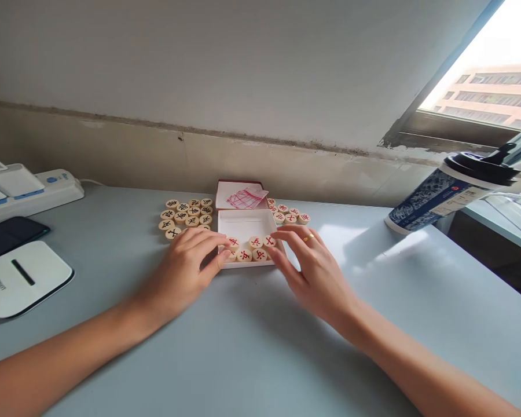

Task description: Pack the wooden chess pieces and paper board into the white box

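A white open box [247, 218] holds several round xiangqi pieces [244, 255] with red characters, gathered along its near side. My left hand [193, 255] is at the box's left edge, thumb and fingertips closed on a red-marked xiangqi piece [233, 242]. At the right edge, my right hand [315, 263], with a ring on one finger, pinches another red-marked xiangqi piece [269, 240]. Black-marked xiangqi pieces [193, 212] stand grouped on the table left of the box, partly hidden by my left hand. More red-marked xiangqi pieces [290, 218] lie to its right.
Behind the box rests its lid [221, 194] with a folded red-lined sheet [246, 198]. A lidded paper cup [434, 194] stands at the right. On the left are a white device [26, 284], a dark phone [13, 237] and a power strip [63, 188]. The wall [243, 162] borders the table's back.
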Tool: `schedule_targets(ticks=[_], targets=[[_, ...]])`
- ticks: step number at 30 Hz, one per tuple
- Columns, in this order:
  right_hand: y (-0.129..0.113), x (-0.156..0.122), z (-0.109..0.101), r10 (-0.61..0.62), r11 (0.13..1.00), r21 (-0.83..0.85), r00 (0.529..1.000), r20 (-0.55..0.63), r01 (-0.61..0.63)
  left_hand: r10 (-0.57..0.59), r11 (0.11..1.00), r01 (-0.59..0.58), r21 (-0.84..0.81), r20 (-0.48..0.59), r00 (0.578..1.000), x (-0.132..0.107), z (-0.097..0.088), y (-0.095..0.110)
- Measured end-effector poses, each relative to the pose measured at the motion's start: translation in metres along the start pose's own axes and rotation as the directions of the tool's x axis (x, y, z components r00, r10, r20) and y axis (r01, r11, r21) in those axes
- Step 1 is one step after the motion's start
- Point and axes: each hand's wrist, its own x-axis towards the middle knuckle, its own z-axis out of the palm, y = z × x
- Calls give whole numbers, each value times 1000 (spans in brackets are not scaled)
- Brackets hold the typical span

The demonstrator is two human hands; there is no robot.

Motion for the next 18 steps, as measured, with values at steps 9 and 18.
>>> schedule_targets(ticks=[9, 18], targets=[[17, 5, 4, 79, 996, -33, 995, 65, -77, 69, 991, -75, 107, 54, 996, -4, -2, 5], [9, 4, 4, 53, 995, -89, 981, 185, -37, 101, 976, -111, 186, 60, 993, -7, 3, 2]])
